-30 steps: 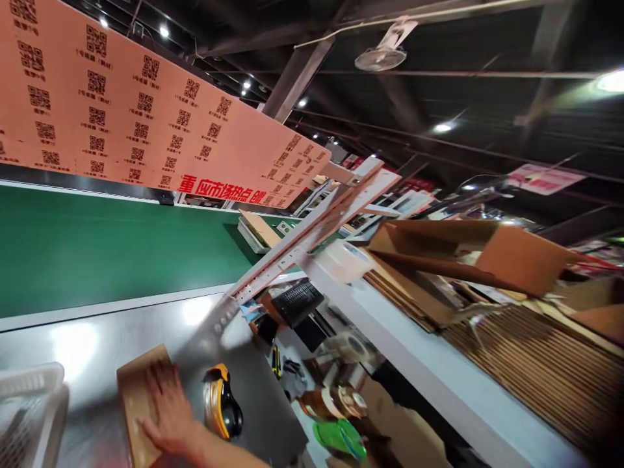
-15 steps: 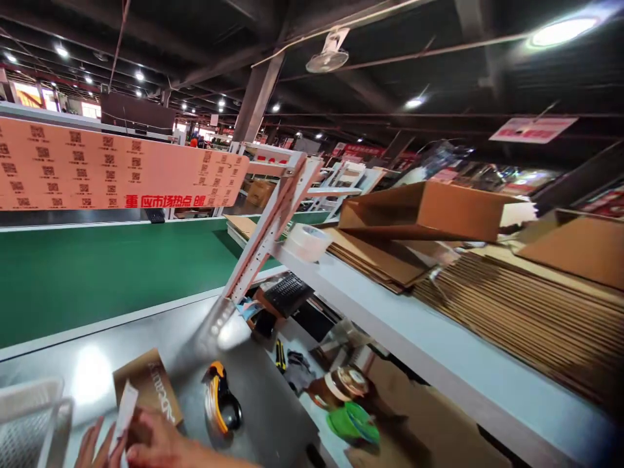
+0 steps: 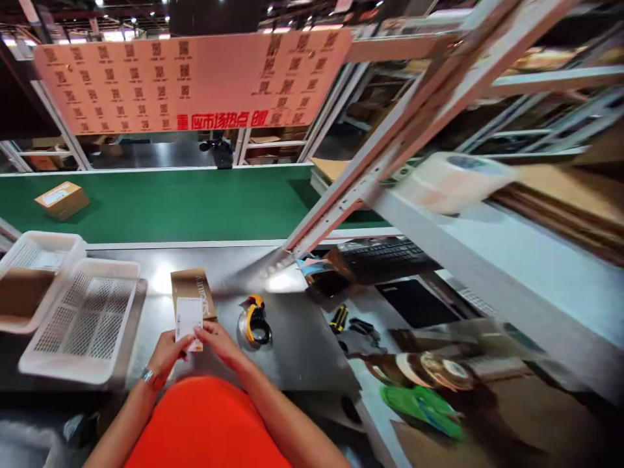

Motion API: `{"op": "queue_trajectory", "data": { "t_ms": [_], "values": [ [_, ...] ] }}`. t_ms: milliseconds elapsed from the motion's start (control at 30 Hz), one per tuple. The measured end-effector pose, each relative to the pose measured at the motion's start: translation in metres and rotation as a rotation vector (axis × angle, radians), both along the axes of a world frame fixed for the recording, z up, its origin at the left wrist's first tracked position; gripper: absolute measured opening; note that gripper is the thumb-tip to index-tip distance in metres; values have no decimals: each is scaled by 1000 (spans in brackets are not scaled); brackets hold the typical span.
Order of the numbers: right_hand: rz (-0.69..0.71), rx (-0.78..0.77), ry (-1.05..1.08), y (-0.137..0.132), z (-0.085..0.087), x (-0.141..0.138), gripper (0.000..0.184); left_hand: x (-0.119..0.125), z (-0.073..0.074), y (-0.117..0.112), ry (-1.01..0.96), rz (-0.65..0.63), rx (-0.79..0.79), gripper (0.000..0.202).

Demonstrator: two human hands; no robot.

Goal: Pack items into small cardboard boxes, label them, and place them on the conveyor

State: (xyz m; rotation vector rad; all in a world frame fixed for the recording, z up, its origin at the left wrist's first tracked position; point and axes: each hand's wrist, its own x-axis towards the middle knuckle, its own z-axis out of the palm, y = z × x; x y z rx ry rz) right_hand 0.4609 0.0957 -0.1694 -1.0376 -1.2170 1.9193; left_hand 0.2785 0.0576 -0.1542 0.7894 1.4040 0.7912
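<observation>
Both my hands meet over the steel worktable (image 3: 302,344) just in front of me. My left hand (image 3: 168,351) and my right hand (image 3: 219,341) pinch the lower edge of a small white label (image 3: 188,318) and hold it upright. Right behind the label lies a flat brown cardboard packet (image 3: 193,289) with faint print. A yellow and black tape dispenser (image 3: 254,321) rests on the table just right of my right hand.
Two white perforated baskets (image 3: 80,318) stand at the left, one holding cardboard. A green conveyor belt (image 3: 185,201) runs behind, carrying a small brown box (image 3: 62,199). A tape roll (image 3: 451,182) sits on the white shelf at right; a keyboard (image 3: 385,255) lies below it.
The view swung down from the shelves and ceiling to the table. My right hand left the packet, and both hands now hold the white label up in front of me.
</observation>
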Motion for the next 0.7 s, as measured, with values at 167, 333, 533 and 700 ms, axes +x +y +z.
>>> {"op": "queue_trajectory", "data": {
  "t_ms": [167,333,533,700],
  "values": [
    [-89,-211,85,-23,-3,3,72,11,7,-5,8,294,37,41],
    [-119,-234,101,-34,-9,10,68,20,9,-9,-31,364,43,33],
    [-158,-252,131,-37,-13,20,63,33,4,-14,-90,405,60,38],
    [-159,-234,126,-37,-11,26,64,40,3,-14,-128,429,41,34]
  ]
}}
